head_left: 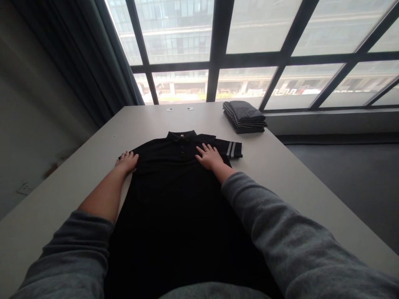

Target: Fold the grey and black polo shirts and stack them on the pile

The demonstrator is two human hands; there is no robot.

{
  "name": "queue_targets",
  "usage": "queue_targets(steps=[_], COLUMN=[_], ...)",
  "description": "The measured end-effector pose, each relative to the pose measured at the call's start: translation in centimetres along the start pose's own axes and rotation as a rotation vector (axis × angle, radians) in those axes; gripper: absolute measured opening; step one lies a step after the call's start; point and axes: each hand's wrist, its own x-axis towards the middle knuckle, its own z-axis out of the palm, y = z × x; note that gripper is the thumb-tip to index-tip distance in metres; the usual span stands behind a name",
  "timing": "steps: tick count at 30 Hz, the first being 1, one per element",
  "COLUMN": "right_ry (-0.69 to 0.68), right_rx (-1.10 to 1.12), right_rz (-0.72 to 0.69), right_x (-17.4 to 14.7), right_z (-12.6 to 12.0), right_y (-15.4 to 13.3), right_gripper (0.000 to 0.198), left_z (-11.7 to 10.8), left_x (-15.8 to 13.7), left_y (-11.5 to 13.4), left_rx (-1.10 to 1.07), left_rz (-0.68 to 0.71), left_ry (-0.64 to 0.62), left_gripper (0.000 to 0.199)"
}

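Black shirt [174, 203] lies spread on counter [289, 182], collar up, running from centre to bottom of frame. Step in hand: looks like smoothing it flat. Left hand [126, 162] rests at the shirt's left shoulder, right hand [208, 157] on the chest near the striped sleeve [235, 149]; fingers of both spread, gripping nothing. Next move probably calls for pinching an edge. Folded clothes [245, 116], upper right, sit clear of the shirt; right forearm covers its side edge.
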Motion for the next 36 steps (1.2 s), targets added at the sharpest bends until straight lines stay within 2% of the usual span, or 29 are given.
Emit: queue_targets(steps=[3,7,9,24,26,29,32,34,36], right_ry=[-0.004,-0.009,-0.011,-0.032,-0.004,0.122,0.187,0.146,0.099], right_rx=[-0.01,-0.021,-0.025,-0.054,-0.046,-0.035,-0.014,0.01,0.031], right_rz=[0.0,0.005,0.007,0.023,0.049,0.152,0.282,0.352,0.402], right_x=[0.0,0.0,0.1,0.1,-0.1,-0.6,-0.8,-0.4,0.6], right_z=[0.0,0.1,0.1,-0.1,0.0,0.2,0.6,0.6,0.3], right_y=[0.0,0.0,0.1,0.1,0.1,-0.1,-0.2,-0.2,0.2], right_gripper=[0.069,0.07,0.07,0.069,0.07,0.07,0.072,0.076,0.079], left_z=[0.2,0.5,0.5,0.4,0.4,-0.1,-1.3,-2.1,-2.6], left_x=[-1.0,-1.7,-1.8,-1.8,-1.9,-2.1,-2.4,-2.7,-3.3], left_y=[-1.9,-3.0,-3.0,-3.4,-3.5,-3.2,-2.1,-0.6,1.4], left_rx=[-0.023,-0.096,-0.133,-0.21,-0.219,-0.243,-0.229,-0.197,-0.179], left_rz=[-0.061,-0.25,-0.3,-0.281,-0.277,-0.272,-0.194,-0.027,0.201], left_ry=[0.021,0.079,0.08,0.12,0.123,0.125,0.144,0.175,0.168], left_gripper=[0.065,0.081,0.088,0.086,0.086,0.081,0.074,0.07,0.067])
